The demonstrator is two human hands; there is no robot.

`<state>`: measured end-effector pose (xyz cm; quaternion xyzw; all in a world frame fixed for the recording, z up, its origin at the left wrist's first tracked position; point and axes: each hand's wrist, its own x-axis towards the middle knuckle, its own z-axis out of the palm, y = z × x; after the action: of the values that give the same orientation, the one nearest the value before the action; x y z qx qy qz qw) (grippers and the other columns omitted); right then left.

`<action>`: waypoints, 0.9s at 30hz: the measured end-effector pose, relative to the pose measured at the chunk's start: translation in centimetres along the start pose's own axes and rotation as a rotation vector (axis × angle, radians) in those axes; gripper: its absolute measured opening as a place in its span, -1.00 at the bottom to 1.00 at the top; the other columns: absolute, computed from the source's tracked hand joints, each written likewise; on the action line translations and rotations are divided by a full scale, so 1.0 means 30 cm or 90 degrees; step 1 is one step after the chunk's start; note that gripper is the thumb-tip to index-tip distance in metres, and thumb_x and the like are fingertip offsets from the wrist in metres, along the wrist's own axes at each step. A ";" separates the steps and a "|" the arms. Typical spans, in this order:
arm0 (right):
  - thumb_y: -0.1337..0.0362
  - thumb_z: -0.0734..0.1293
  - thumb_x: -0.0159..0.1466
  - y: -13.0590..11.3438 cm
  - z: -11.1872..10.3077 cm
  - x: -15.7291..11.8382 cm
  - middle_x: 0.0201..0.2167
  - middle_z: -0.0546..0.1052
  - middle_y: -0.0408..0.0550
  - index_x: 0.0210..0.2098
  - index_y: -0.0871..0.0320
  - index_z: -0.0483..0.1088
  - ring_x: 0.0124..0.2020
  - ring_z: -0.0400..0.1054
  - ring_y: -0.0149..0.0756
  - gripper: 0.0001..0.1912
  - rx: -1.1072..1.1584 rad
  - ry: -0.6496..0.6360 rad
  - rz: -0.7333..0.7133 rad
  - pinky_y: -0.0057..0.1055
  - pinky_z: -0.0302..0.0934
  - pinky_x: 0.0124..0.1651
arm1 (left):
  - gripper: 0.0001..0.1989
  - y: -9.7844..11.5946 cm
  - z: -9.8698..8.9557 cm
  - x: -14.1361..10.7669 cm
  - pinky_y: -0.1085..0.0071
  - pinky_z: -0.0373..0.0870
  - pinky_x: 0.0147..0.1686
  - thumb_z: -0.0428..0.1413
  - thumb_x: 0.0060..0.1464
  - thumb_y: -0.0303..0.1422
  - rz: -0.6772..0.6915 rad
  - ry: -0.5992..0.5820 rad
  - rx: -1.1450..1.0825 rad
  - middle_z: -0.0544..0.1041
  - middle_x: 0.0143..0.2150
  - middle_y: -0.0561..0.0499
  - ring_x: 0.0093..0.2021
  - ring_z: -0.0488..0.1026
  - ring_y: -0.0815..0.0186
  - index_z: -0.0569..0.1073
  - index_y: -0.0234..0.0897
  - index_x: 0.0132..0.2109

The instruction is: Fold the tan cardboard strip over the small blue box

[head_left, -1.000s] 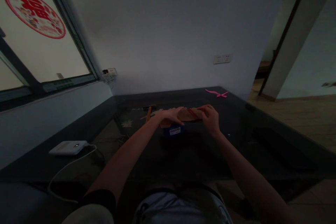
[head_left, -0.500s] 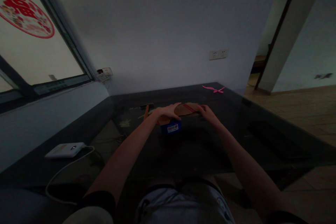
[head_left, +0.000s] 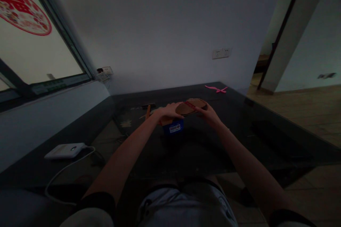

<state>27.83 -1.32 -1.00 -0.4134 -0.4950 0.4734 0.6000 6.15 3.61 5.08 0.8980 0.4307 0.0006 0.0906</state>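
Observation:
A flat brown oval piece (head_left: 195,104), like cardboard with a dark red band across it, is held tilted above the table, its face toward me. My right hand (head_left: 210,114) grips its right end, the thumb lying on the face near the band and the fingers behind. At the other end, my left hand (head_left: 169,110) is closed around the left edge, with most of its fingertips hidden. Just below my left hand stands a small blue box (head_left: 173,127) with a white label; something orange-brown shows at its top, partly covered by the hand.
An orange-brown stick (head_left: 148,112) and a dark brush-like item (head_left: 148,106) are beyond my left forearm. A white power bank (head_left: 65,151) with a cable lies left on the dark table (head_left: 207,152). A pink ribbon-like strip (head_left: 220,90) lies at the back right.
The brown oval piece has been raised slightly and tilted, so more of its face shows. My right thumb has moved onto its face. The blue box stays in place.

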 end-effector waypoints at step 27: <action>0.26 0.49 -0.05 0.010 -0.085 0.007 -0.21 0.54 0.03 -0.16 0.15 0.42 -0.33 0.42 -0.28 -0.55 -0.123 -0.166 0.141 -0.39 0.34 -0.36 | 0.20 -0.041 0.020 -0.045 0.16 0.13 0.13 0.20 -0.33 0.09 0.025 -0.064 -0.013 0.07 0.32 -0.18 0.24 0.13 -0.03 -0.27 -0.14 0.34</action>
<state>30.30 -1.11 -1.68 -0.4561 -0.5635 0.5362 0.4323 4.40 3.22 4.38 0.9041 0.4080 -0.0380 0.1212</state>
